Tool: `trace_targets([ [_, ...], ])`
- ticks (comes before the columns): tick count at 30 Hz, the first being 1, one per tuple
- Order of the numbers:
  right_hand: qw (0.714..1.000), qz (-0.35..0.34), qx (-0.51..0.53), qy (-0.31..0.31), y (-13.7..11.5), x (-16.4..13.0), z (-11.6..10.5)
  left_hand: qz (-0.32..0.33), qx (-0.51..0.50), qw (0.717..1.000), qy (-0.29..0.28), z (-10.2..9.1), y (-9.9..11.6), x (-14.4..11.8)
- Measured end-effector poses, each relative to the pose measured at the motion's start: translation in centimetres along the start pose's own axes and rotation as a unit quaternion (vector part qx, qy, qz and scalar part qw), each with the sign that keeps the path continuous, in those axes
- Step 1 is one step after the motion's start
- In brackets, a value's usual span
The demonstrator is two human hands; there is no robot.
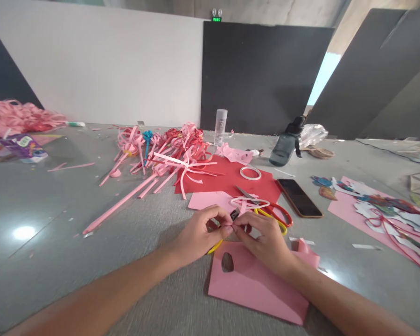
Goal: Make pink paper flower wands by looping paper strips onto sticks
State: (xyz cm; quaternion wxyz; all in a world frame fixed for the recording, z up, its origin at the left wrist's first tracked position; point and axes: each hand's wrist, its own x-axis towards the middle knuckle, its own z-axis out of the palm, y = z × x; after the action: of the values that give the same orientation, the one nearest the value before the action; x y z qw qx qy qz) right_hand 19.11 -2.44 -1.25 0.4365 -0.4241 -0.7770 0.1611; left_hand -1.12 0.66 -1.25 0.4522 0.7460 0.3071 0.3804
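- Both forearms reach in from the near edge of the grey table [38, 205] and converge at its middle, the bare wrists angled toward each other.
- The left hand [200, 235] lies knuckles up, its fingers curled inward and thumb and forefinger pinched shut on a small pink piece [232, 227] held between the two hands; what the piece is exactly cannot be told, since the fingers hide most of it.
- The right hand [266, 240] mirrors it, fingers bent and its fingertips closed on the same pink piece from the right, so the two hands touch at their tips.
- A small dark object [234, 214] pokes up just beyond the fingertips; what it is cannot be told.
- Under and near the hands lies a pink paper sheet [255, 284] with a dark hole cut in it, and a yellow curve shows beneath the left hand.
- Just beyond the right hand lie scissors [269, 212] with red and yellow handles, resting partly on a red paper sheet [227, 179] that bears a white ring [250, 173].
- A phone [299, 198] lies face up to the right of the scissors.
- Farther left, a heap of pink and red paper strips [161, 149] is spread out, and a dark water bottle [286, 142] stands at the far right.
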Motion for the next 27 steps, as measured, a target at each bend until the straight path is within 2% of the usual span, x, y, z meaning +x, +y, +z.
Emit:
trace_targets([
  [6,1.0,0.023,0.008,-0.009,-0.42,0.14,-0.08,-0.021,-0.017,0.998,0.054,0.26,-0.19,-0.19],
  [10,0.991,0.106,0.07,-0.034,-0.69,0.27,-0.15,-0.042,-0.08,0.994,0.056,0.32,-0.19,0.14],
  [13,0.976,0.166,0.137,-0.03,-0.53,0.32,-0.09,-0.053,-0.126,0.989,0.064,0.3,-0.24,0.35],
  [16,0.964,0.199,0.176,-0.024,-0.2,0.4,0.04,-0.058,-0.131,0.988,0.055,0.3,-0.32,0.33],
  [20,0.969,0.187,0.162,-0.017,-0.13,0.48,0.2,-0.057,-0.106,0.992,0.026,0.38,-0.49,0.25],
  [27,0.988,0.124,0.072,-0.053,-0.25,0.19,-0.03,-0.09,-0.127,0.985,0.08,0.32,-0.57,0.43],
])
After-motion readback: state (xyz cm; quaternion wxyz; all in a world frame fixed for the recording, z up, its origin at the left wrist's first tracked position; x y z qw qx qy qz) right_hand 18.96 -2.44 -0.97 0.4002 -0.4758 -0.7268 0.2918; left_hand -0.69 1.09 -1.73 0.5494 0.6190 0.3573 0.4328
